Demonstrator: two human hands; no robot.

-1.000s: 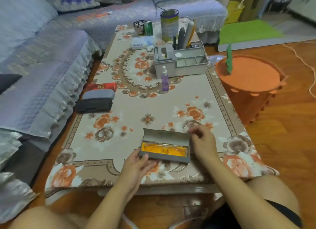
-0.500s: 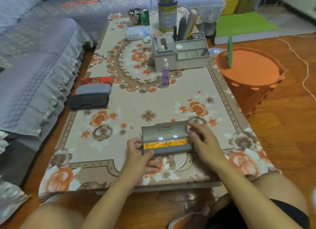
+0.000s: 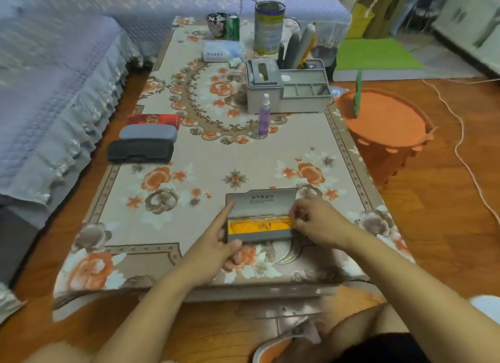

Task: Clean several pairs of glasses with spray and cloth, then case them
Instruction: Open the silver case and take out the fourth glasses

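Lying between hands (image 3: 213, 243), open case (image 3: 261, 219)

I can't make out the glasses (image 3: 261, 219) in the open case (image 3: 259, 236): thin frame only, blurred vs the yellow lining, right end hidden behind the right hand (image 3: 315, 223). Lid print too small to read. Left hand (image 3: 213, 245) covers the case's left end; lower fingers tucked under. Sofa (image 3: 54, 73) smeared, cut off at left edge. Both forearms run off bottom edge.
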